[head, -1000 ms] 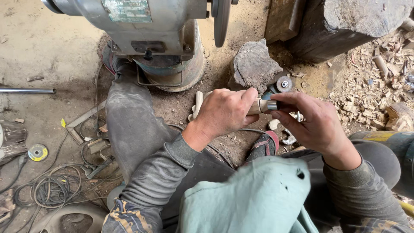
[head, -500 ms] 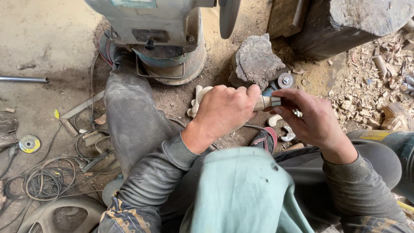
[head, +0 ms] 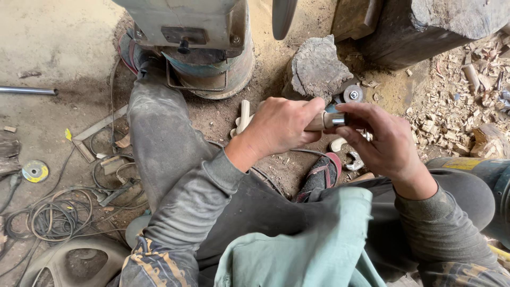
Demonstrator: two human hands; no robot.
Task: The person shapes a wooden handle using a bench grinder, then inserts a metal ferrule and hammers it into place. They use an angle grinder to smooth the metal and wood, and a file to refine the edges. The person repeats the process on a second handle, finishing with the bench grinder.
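Head view: left hand (head: 281, 127) grips wooden handle (head: 317, 122); right hand (head: 382, 141) pinches its metal collar (head: 336, 119).

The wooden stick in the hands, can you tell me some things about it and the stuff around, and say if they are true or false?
1. The left hand grips the pale wooden handle. True.
2. The right hand is lying flat on the ground. False: its fingers are at the metal ring on the end of the handle.
3. A grey rock lies on the dirt beyond the hands. True.
4. The yellow disc is lying on the person's lap. False: it lies on the ground at the far left, near the coiled wires.
5. Wood chips are scattered on the right. True.
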